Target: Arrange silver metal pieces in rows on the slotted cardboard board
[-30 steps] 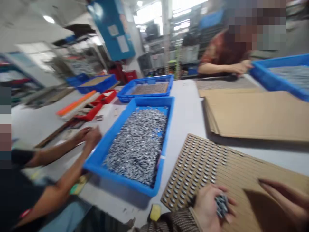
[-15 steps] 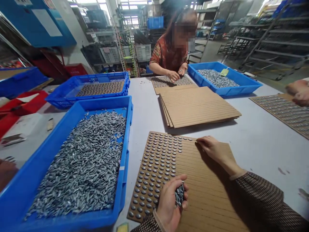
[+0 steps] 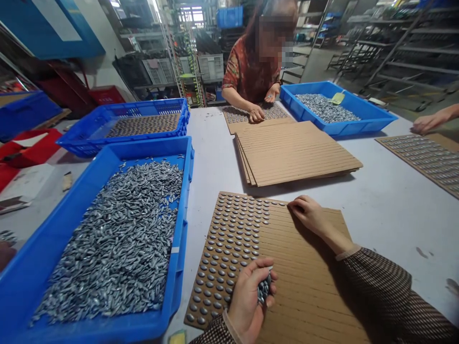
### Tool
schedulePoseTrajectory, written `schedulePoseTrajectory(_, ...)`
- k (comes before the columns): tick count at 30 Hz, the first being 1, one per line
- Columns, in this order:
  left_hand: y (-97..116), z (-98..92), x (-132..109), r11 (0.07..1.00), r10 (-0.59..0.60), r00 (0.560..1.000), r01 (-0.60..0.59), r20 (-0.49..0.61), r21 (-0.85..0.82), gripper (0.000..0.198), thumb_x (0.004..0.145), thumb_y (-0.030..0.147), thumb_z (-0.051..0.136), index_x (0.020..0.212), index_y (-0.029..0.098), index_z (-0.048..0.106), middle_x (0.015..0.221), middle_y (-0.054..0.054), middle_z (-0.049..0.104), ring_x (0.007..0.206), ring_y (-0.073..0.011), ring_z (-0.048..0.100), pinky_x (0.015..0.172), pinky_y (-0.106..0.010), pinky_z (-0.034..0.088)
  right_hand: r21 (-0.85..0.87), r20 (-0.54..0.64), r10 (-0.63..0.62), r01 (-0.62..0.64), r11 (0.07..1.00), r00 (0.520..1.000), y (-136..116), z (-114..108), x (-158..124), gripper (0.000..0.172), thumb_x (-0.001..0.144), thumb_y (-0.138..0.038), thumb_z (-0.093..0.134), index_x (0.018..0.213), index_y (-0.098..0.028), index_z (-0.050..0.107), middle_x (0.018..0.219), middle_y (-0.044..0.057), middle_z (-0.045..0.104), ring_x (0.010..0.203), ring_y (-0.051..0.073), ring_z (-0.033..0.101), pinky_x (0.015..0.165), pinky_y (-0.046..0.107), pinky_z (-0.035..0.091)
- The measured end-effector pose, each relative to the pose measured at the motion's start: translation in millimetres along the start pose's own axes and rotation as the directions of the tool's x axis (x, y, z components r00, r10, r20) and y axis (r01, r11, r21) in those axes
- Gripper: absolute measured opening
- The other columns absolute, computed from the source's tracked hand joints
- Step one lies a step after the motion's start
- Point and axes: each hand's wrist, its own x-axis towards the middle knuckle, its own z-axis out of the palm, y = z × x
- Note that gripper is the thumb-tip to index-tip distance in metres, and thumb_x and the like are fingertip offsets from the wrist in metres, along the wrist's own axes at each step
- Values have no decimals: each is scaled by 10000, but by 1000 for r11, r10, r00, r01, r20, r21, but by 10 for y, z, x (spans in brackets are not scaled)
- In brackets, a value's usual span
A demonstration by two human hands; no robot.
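Note:
My left hand (image 3: 251,298) is curled around a handful of small oval metal pieces (image 3: 264,289), palm up, above the lower part of a slotted cardboard sheet (image 3: 297,267). Rows of the same grey pieces (image 3: 224,248) sit in the slots on the sheet's left side. At the far edge of the sheet, my right hand (image 3: 308,215) has its fingertips pinched together at the end of the top row. Whatever is between those fingertips is hidden. Left of the sheet, a blue tray (image 3: 184,229) holds a large heap of loose metal pieces (image 3: 122,239).
Beyond my sheet lies a stack of cardboard sheets (image 3: 297,153). A person (image 3: 251,81) across the table handles another sheet beside a blue bin (image 3: 358,126). A co-worker's hand (image 3: 426,123) is over a filled sheet (image 3: 423,157) at right. A blue crate (image 3: 89,143) stands at back left.
My right hand has shifted slightly left along the top row. The left hand keeps its handful. At right, the co-worker's hand has moved to the far edge of its sheet. The view has tilted slightly.

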Motion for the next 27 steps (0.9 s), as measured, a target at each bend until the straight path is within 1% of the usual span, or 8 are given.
schedulePoseTrajectory(8,-8,31,-20,998,57,998,-57,11,36,271,744,248,664,974,158,552,803,-27,628,584,-78,541,438,-177,272,34,-2,8,-8,999,1000,-45,-61,20,183,883,-265,496,828,-210,661,830,90,633,782,240,586,715,408,505)
schedulePoseTrajectory(10,-7,31,-23,998,62,998,-63,21,29,269,759,266,674,977,150,565,809,-31,626,590,-76,542,438,-176,279,51,-21,18,-16,999,1000,-200,-110,-67,166,892,-286,512,911,-207,657,884,96,632,818,241,591,732,409,510)
schedulePoseTrajectory(12,-2,32,-28,998,66,997,-66,27,11,278,762,286,700,973,139,593,798,-24,609,596,-65,528,441,-169,281,99,-3,21,-21,995,1000,-457,-173,-218,163,904,-301,524,973,-212,643,906,86,632,814,223,595,719,384,518)
schedulePoseTrajectory(16,5,39,-38,997,64,998,-63,22,-42,314,728,308,762,956,127,644,773,-6,567,596,-42,491,441,-153,258,386,179,-14,-58,921,984,-1069,-274,-599,120,924,-282,532,987,-239,625,835,44,636,735,180,592,642,317,521)
schedulePoseTrajectory(19,-10,40,-31,996,74,997,-72,30,-52,332,712,346,780,930,125,662,757,-1,548,585,-41,467,435,-154,241,455,171,-79,-8,891,982,-1368,-261,-802,177,923,-212,524,1074,-252,608,937,68,627,854,196,603,706,324,538)
schedulePoseTrajectory(21,-34,33,-19,995,95,995,-94,37,-39,331,703,357,788,906,124,669,737,6,526,581,-42,443,434,-155,235,415,118,-152,90,905,981,-1467,-211,-878,257,919,-148,507,1139,-243,599,997,89,615,910,203,594,741,332,538)
schedulePoseTrajectory(23,-60,23,-5,994,108,993,-108,38,-19,327,704,359,786,900,122,674,730,9,512,584,-45,426,434,-154,227,350,72,-201,164,922,977,-1521,-151,-924,289,909,-97,500,1149,-220,605,982,97,617,883,197,588,722,323,531)
schedulePoseTrajectory(27,-81,23,4,994,108,994,-109,24,21,317,728,347,761,928,115,679,762,-3,518,596,-51,438,436,-155,238,296,47,-203,181,938,978,-1502,-77,-966,282,902,-65,496,1114,-203,621,941,87,629,830,178,591,681,293,522)
